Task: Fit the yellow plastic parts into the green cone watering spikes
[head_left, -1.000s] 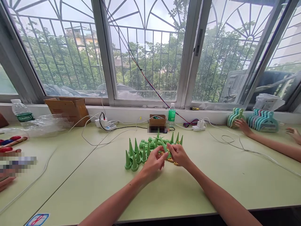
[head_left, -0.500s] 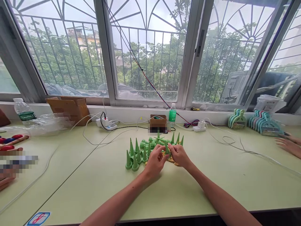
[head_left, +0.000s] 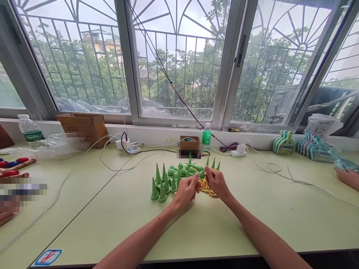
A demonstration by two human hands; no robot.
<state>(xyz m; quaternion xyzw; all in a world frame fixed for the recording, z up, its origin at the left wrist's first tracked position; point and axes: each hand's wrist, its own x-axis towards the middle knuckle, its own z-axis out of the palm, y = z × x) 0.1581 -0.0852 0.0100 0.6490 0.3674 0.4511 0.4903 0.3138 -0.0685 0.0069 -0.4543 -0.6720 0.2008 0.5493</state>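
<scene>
My right hand [head_left: 217, 183] is closed in a pinch on a green plastic cone [head_left: 202, 174], which is tilted sideways between the two hands. Just to its left, my left hand [head_left: 185, 191] has its fingers curled in and the thumb up; whatever it may hold is hidden. Several green cones with round collars [head_left: 162, 192] stand upright to the left of my hands. Behind them more green cone pieces [head_left: 179, 169] lie in a heap. A pile of small yellow pieces [head_left: 207, 188] is on the table between and under my hands.
At the back stand a small open box [head_left: 189, 147], a green-labelled bottle [head_left: 206, 136] and white power strips [head_left: 238, 151] with loose cables. Small coloured hangers [head_left: 316, 147] stand at right, near another person's hand [head_left: 347, 177]. A cardboard box [head_left: 82, 129] is back left.
The green cone has gone from upright to tilted in my right hand, and my left hand has come away from it. At far right, the other person's hand now has a light-blue item.
</scene>
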